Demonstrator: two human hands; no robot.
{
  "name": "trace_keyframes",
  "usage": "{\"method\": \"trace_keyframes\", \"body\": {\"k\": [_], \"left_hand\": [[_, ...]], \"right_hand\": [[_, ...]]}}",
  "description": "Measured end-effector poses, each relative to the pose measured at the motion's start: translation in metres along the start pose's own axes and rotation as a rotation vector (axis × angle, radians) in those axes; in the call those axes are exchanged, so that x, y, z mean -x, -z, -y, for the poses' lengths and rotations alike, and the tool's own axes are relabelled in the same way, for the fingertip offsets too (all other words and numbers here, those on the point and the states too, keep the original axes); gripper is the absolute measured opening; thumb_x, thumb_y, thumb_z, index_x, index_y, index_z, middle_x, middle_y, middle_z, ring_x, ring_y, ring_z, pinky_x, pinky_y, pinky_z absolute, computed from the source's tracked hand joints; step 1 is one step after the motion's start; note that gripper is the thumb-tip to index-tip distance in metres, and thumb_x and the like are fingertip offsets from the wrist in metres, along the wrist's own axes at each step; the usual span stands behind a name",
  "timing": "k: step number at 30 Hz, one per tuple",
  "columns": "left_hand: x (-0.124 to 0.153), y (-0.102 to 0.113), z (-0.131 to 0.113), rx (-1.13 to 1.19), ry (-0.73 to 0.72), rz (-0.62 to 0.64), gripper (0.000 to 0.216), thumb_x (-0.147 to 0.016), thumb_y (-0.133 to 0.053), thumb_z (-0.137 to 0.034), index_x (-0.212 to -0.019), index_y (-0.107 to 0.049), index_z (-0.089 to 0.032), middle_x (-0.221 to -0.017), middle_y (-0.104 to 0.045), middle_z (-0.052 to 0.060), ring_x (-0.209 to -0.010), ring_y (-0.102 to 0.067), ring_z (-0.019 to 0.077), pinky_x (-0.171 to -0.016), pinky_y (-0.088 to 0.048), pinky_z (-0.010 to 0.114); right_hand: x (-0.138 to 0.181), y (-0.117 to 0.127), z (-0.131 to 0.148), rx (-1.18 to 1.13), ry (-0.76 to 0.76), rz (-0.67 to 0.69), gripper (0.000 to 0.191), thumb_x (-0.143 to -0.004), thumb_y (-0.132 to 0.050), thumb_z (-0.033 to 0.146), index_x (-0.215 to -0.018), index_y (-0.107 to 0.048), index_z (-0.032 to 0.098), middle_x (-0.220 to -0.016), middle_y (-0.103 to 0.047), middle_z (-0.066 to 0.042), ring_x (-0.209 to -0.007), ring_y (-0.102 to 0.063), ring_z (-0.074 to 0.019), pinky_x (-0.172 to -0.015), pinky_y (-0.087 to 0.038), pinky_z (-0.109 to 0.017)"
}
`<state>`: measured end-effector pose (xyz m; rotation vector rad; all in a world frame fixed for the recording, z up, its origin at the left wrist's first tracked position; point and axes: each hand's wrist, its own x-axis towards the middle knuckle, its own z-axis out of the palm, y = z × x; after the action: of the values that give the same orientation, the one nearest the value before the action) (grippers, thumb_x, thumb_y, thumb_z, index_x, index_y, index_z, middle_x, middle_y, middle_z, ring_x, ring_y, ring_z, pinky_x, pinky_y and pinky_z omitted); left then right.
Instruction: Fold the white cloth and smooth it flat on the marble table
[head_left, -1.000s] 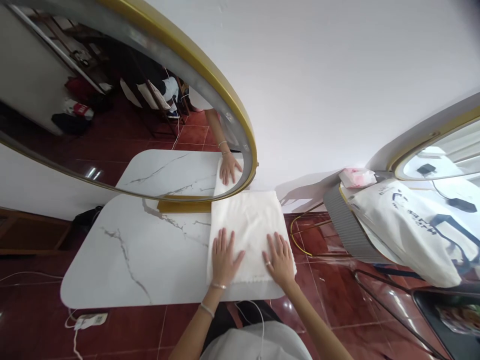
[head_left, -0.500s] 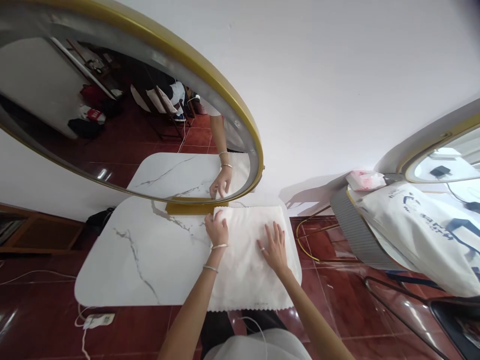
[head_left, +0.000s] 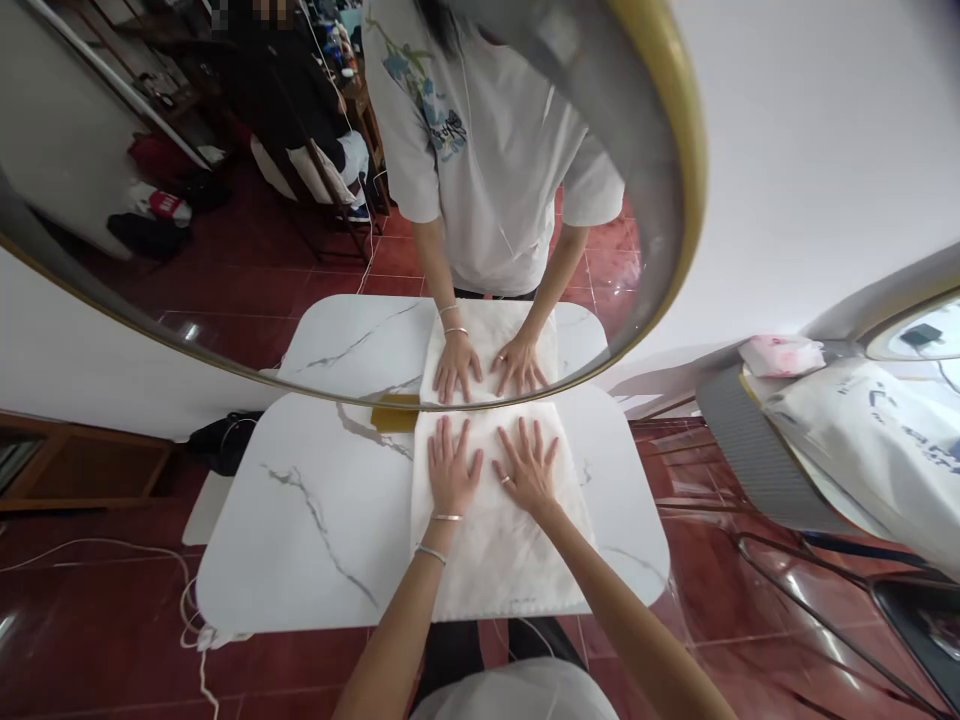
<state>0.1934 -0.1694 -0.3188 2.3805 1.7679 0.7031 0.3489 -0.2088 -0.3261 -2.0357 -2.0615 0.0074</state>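
Note:
A white cloth (head_left: 501,545) lies flat on a white marble table (head_left: 300,520), reaching from the mirror to the near edge. My left hand (head_left: 451,466) rests palm down on the far part of the cloth, fingers spread. Just to its right, my right hand (head_left: 528,464), wearing a ring, also presses flat on the cloth with its fingers apart. Neither hand grips anything.
A large oval gold-framed mirror (head_left: 679,180) stands at the table's far edge and reflects me and the room behind. To the right are a chair with a white printed bag (head_left: 877,450) and a pink packet (head_left: 780,354). Cables (head_left: 112,550) run over the red tiled floor at left.
Both hands have slid up the cloth toward the mirror and now lie flat side by side; the left hand has let go of the far corner it pinched. My view shifted right and closer.

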Motion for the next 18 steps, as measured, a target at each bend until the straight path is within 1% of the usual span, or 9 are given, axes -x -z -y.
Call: {"method": "trace_keyframes", "body": {"k": [2,5,7,8,10,11,13,16,18], "left_hand": [[0.003,0.011,0.031,-0.009,0.022,0.002,0.058,-0.095,-0.047,-0.042,-0.148,-0.036,-0.023,-0.162,-0.015,0.013,-0.148,-0.017,0.0308,-0.117,-0.023,0.053],[0.003,0.032,0.085,-0.025,0.031,0.001,0.058,-0.095,-0.047,-0.042,-0.148,-0.037,-0.022,-0.162,-0.014,0.012,-0.148,-0.017,0.0315,-0.117,-0.023,0.053],[0.004,0.047,0.12,-0.031,0.01,0.009,0.057,-0.094,-0.047,-0.041,-0.148,-0.038,-0.021,-0.162,-0.013,0.013,-0.148,-0.017,0.0316,-0.117,-0.024,0.052],[0.006,0.053,0.133,-0.029,-0.004,0.017,0.057,-0.095,-0.047,-0.04,-0.148,-0.038,-0.02,-0.162,-0.013,0.013,-0.148,-0.016,0.0314,-0.117,-0.025,0.051],[0.016,0.064,0.147,-0.021,-0.031,0.043,0.057,-0.095,-0.046,-0.038,-0.148,-0.037,-0.019,-0.162,-0.012,0.013,-0.149,-0.015,0.031,-0.116,-0.026,0.051],[0.024,0.067,0.146,-0.019,-0.044,0.065,0.057,-0.095,-0.046,-0.037,-0.148,-0.037,-0.019,-0.162,-0.012,0.013,-0.149,-0.014,0.0312,-0.116,-0.026,0.052],[0.047,0.069,0.13,-0.015,-0.084,0.124,0.06,-0.093,-0.05,-0.041,-0.148,-0.037,-0.022,-0.162,-0.014,0.013,-0.149,-0.013,0.0324,-0.117,-0.024,0.055],[0.084,0.065,0.087,0.006,-0.165,0.204,0.072,-0.086,-0.057,-0.055,-0.148,-0.037,-0.026,-0.161,-0.018,0.013,-0.148,-0.016,0.0349,-0.116,-0.022,0.058],[0.101,0.061,0.063,0.016,-0.177,0.215,0.076,-0.084,-0.058,-0.059,-0.149,-0.036,-0.028,-0.16,-0.021,0.014,-0.147,-0.019,0.0358,-0.115,-0.022,0.059]], "right_hand": [[-0.008,-0.004,0.027,-0.01,0.065,0.008,0.063,-0.097,-0.038,0.049,-0.154,-0.019,0.028,-0.162,-0.01,-0.012,-0.148,-0.001,-0.0367,-0.109,-0.004,-0.072],[-0.021,-0.014,0.076,-0.036,0.154,0.022,0.066,-0.097,-0.037,0.049,-0.155,-0.016,0.024,-0.162,-0.011,-0.013,-0.149,-0.001,-0.0331,-0.112,-0.002,-0.068],[-0.028,-0.021,0.107,-0.06,0.147,0.012,0.069,-0.096,-0.04,0.051,-0.155,-0.018,0.022,-0.162,-0.011,-0.015,-0.149,-0.002,-0.0332,-0.114,-0.004,-0.064],[-0.03,-0.024,0.118,-0.07,0.123,0.001,0.07,-0.095,-0.041,0.052,-0.155,-0.019,0.022,-0.162,-0.011,-0.015,-0.149,-0.002,-0.0333,-0.114,-0.005,-0.062],[-0.031,-0.028,0.132,-0.079,0.067,-0.019,0.069,-0.095,-0.042,0.053,-0.154,-0.022,0.025,-0.162,-0.012,-0.014,-0.149,-0.004,-0.0321,-0.115,-0.007,-0.06],[-0.03,-0.029,0.132,-0.077,0.043,-0.023,0.067,-0.095,-0.042,0.052,-0.154,-0.023,0.026,-0.162,-0.013,-0.012,-0.149,-0.005,-0.0306,-0.115,-0.007,-0.059],[-0.026,-0.027,0.122,-0.062,-0.004,-0.028,0.062,-0.097,-0.041,0.05,-0.153,-0.025,0.029,-0.162,-0.016,-0.009,-0.149,-0.008,-0.0279,-0.116,-0.007,-0.058],[-0.017,-0.021,0.092,-0.025,-0.058,-0.035,0.061,-0.097,-0.041,0.049,-0.152,-0.027,0.027,-0.161,-0.017,-0.009,-0.149,-0.009,-0.0272,-0.116,-0.009,-0.057],[-0.012,-0.016,0.073,-0.005,-0.042,-0.028,0.062,-0.097,-0.041,0.05,-0.152,-0.028,0.026,-0.161,-0.018,-0.009,-0.149,-0.009,-0.0278,-0.116,-0.01,-0.058]]}}
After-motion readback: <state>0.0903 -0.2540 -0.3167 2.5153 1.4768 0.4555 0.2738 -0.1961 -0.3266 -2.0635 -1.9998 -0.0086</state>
